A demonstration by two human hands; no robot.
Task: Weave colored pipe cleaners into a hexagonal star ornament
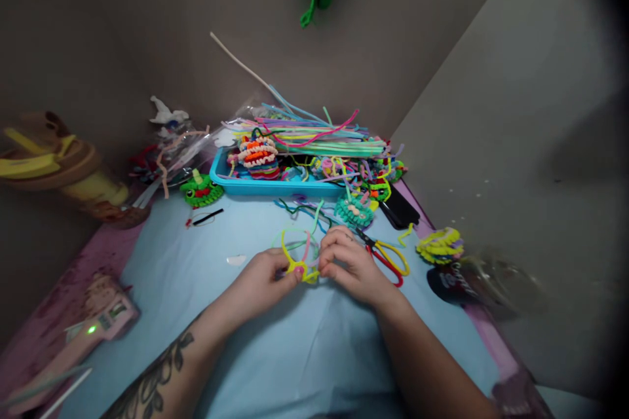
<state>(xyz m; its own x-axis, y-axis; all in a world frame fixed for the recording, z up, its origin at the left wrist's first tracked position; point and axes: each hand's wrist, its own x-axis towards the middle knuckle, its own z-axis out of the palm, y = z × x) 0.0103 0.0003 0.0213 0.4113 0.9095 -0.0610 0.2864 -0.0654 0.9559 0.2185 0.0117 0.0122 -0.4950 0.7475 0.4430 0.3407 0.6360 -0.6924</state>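
Note:
A small open frame of bent pipe cleaners (297,267), yellow, mint green and pink, is held low over the blue cloth. My left hand (268,278) pinches its yellow part between thumb and fingers. At its right side, my right hand (351,267) has curled fingers closed on the frame's edge; the exact strand they grip is partly hidden. Just beyond the right hand lies a teal fluffy pipe-cleaner piece (354,211). Scissors (388,258) with red and yellow handles rest on the cloth beside that hand.
A blue tray (275,188) at the back holds piled pipe cleaners (319,134) and finished pieces. A green frog-like piece (201,191) sits left of it. A pink glue gun (93,334) with a green light lies front left. Right are a black phone (400,208) and a yellow piece (441,246).

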